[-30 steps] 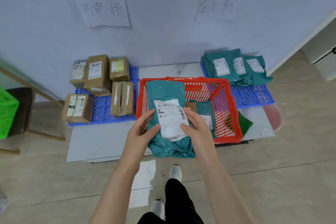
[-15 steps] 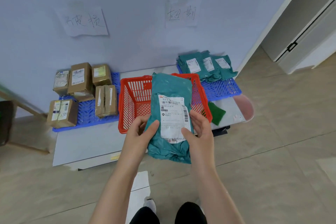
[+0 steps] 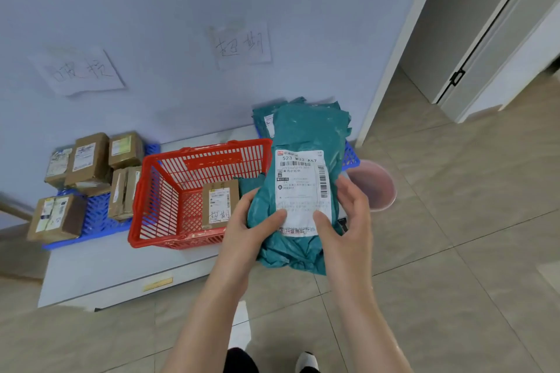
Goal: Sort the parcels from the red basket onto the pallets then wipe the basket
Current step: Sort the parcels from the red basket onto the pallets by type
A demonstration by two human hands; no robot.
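I hold a teal plastic mailer parcel (image 3: 303, 130) with a white shipping label upright in front of me. My left hand (image 3: 248, 225) grips its lower left edge and my right hand (image 3: 348, 218) its lower right edge. To the left stands the red basket (image 3: 157, 191) on a low white platform (image 3: 91, 269), with a brown box (image 3: 219, 206) and a bit of teal parcel inside. A blue pallet (image 3: 97, 215) on the left carries several brown boxes. Behind the held parcel, a second blue pallet (image 3: 351, 154) holds teal parcels (image 3: 263, 121), mostly hidden.
Two handwritten paper signs hang on the wall, one (image 3: 80, 71) above the left pallet and one (image 3: 242, 44) above the right. A pink round basin (image 3: 378, 188) lies by the platform's right end. A doorway (image 3: 472, 39) opens at the right. My feet show at the bottom.
The view has swung to the right and come closer. The teal parcel, still in both hands, has moved from over the basket to the right, in front of the right pallet.
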